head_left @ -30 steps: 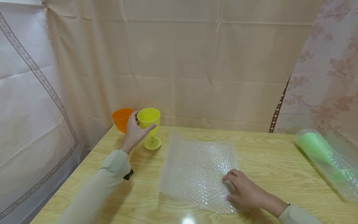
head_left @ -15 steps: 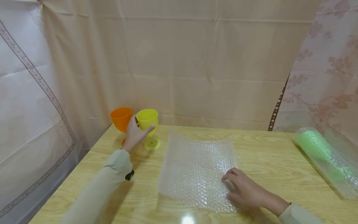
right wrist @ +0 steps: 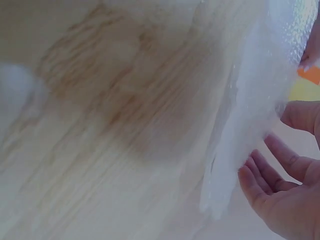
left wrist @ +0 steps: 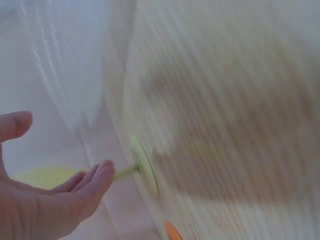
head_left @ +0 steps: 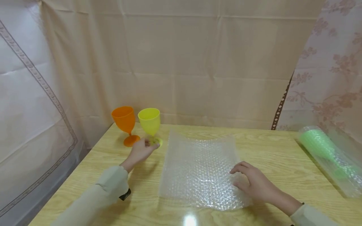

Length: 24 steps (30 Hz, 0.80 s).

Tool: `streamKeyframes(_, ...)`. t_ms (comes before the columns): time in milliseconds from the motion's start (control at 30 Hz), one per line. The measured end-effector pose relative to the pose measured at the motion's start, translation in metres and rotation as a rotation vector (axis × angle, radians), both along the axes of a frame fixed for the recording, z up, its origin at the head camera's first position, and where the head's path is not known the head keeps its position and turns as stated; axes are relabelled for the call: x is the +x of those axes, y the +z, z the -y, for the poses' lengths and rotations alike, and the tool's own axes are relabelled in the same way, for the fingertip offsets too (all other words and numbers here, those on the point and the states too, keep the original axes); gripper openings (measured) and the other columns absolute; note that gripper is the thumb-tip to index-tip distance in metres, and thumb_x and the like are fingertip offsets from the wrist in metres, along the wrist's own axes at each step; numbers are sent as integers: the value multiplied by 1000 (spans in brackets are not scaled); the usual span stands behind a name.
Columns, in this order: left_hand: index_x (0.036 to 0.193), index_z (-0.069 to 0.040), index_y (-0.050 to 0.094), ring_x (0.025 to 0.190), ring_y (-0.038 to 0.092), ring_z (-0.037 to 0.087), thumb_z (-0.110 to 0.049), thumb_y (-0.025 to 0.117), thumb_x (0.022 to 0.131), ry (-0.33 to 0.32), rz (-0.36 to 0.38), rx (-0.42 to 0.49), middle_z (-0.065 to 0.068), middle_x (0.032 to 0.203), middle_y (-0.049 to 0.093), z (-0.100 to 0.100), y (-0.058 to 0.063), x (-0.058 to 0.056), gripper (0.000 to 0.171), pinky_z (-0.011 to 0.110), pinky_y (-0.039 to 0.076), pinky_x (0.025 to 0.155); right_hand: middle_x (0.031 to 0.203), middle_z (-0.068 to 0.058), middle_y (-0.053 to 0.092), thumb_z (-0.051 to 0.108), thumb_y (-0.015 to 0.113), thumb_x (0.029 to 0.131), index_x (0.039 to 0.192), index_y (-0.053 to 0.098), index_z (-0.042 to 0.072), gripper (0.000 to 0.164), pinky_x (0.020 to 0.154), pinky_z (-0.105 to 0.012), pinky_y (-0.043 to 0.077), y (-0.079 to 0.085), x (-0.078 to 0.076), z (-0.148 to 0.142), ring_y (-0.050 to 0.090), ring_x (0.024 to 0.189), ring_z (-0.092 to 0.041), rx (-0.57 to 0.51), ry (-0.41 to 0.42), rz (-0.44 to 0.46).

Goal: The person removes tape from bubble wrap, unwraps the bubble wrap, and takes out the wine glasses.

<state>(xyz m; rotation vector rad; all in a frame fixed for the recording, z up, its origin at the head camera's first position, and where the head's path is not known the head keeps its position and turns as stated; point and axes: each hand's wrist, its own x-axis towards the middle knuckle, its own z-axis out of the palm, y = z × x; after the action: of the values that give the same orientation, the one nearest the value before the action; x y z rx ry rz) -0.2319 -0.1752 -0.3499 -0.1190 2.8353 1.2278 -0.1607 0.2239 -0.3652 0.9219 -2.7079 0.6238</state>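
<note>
A yellow plastic goblet (head_left: 149,121) stands upright at the back left of the table, its stem and foot partly behind my left hand (head_left: 140,150). In the left wrist view, thumb and fingers (left wrist: 95,187) of that hand are spread apart, close to the goblet's stem. To its left is an upright orange goblet (head_left: 124,118). A sheet of bubble wrap (head_left: 195,169) lies on the wooden table. My right hand (head_left: 255,182) hovers at the right edge of the sheet, fingers slightly bent and parted, with nothing gripped.
At the right side lies a light green goblet (head_left: 319,146) wrapped in bubble wrap. The wooden table (head_left: 271,147) ends at a beige cloth (head_left: 195,62) hanging behind it. More cloth hangs at both sides.
My left hand has left the yellow goblet's bowl and come down beside its foot. The goblet still stands in place. My right hand has shifted slightly right and up.
</note>
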Motion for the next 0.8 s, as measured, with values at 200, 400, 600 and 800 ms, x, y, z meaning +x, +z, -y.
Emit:
streamKeyframes(200,125,7,53,108,62,33,-32,63,90,-71,35,-5,21,118,64,-22,-2,22,53,42,54,89,101,6,64,8,80,73,99,66,12,30,73,-33,57,3,-4,-19,65,90,-18,-13,-12,-121)
streamKeyframes(400,117,7,56,101,63,31,-20,69,86,-119,-21,22,20,112,64,-36,-7,39,44,42,55,85,98,3,66,9,81,71,99,66,11,32,70,-31,54,7,-13,-52,63,86,-22,65,-97,-146)
streamKeyframes(600,126,11,48,111,58,39,-11,70,84,-218,-163,-75,26,124,57,-44,-10,51,52,50,49,96,98,-6,66,12,81,72,100,67,7,32,68,-37,54,18,-23,-95,63,85,-28,151,-213,-134)
streamKeyframes(800,132,12,42,122,52,40,-11,68,86,-237,-165,-121,28,132,51,-47,-13,54,57,52,45,103,93,-19,66,9,81,71,98,65,-3,34,66,-47,51,27,-44,-147,62,81,-37,205,-262,-184)
